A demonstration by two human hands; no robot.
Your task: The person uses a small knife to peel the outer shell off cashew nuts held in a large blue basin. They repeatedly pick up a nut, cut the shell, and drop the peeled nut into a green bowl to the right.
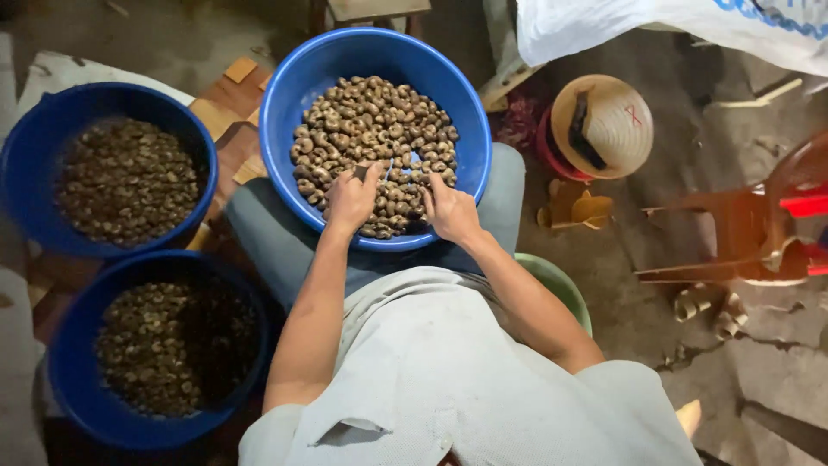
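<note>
At about nine o'clock sits a dark blue basin heaped with darker, finer shell-like pieces, and below it at seven o'clock a second blue basin holds a similar dark load.

In the middle, resting on the person's lap at twelve o'clock from the body, is the large blue tub of raw cashew nuts — small, kidney-shaped, brown-grey, piled loosely toward the near side.

The left hand lies on the near edge of the pile, fingers curled down, and something small and dark shows between thumb and forefinger; whether it is a nut or a small tool I cannot tell. The right hand rests just beside it, fingers bent into the nuts, seemingly pinching one, though the grasp itself is hidden.

The nuts look hard, light and dry, each one small enough to roll away, so a fingertip pinch across the curved waist would hold best. The full tub is likely heavy; it would want both hands at the rim.

At two o'clock a conical straw hat lies on the concrete floor, and at three o'clock stands a red plastic chair.
</note>
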